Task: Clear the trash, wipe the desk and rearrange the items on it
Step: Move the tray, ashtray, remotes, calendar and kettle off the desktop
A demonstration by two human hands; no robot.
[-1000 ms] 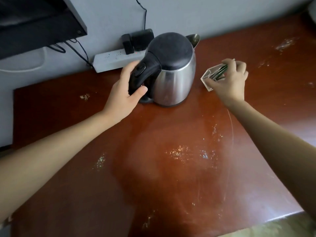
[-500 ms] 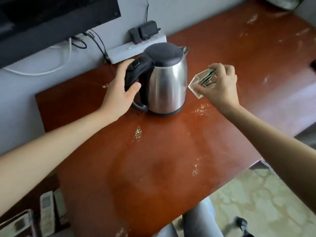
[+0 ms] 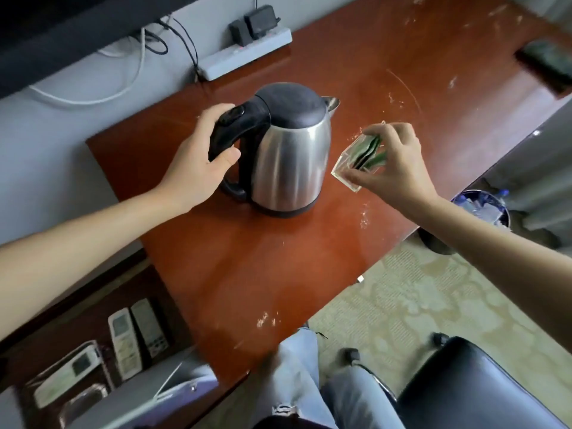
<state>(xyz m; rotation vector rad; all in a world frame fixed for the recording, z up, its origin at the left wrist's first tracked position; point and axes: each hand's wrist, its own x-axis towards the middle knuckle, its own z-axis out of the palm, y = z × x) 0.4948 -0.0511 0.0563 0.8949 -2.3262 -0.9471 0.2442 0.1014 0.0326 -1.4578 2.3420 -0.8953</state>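
A steel kettle (image 3: 289, 162) with a black lid and handle stands on the reddish wooden desk (image 3: 253, 274). My left hand (image 3: 198, 162) is wrapped around its black handle. To the right of the kettle, my right hand (image 3: 393, 168) holds a small clear plastic box (image 3: 353, 168) with green packets inside, just above the desk. Pale crumbs and smears dot the desk surface.
A white power strip (image 3: 247, 54) with black adapters lies by the wall. A dark object (image 3: 544, 61) sits at the desk's far right. A bin (image 3: 476, 212) full of trash stands on the floor. Remote controls (image 3: 136, 339) lie on a lower shelf. A black chair (image 3: 473, 388) is near right.
The view has pulled back and tilted down, revealing the floor, bin, chair and lower shelf. Both hands keep their holds on the kettle handle and the clear box.
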